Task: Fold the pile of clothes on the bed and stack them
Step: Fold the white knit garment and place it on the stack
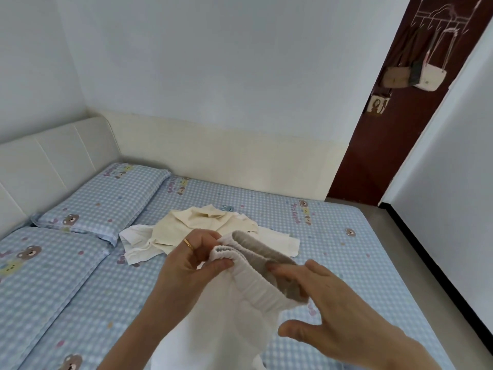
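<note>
1. We hold white pants (256, 287) above the near bed (333, 236); the waistband runs from far left to near right between our hands.
2. Left hand (194, 259) pinches the waistband's far-left end.
3. Right hand (336, 308) is spread, fingertips touching the waistband; thumb free.
4. The pile (202, 231) lies farther off, beyond the left hand, nearer to it.
5. No containers seen.
</note>
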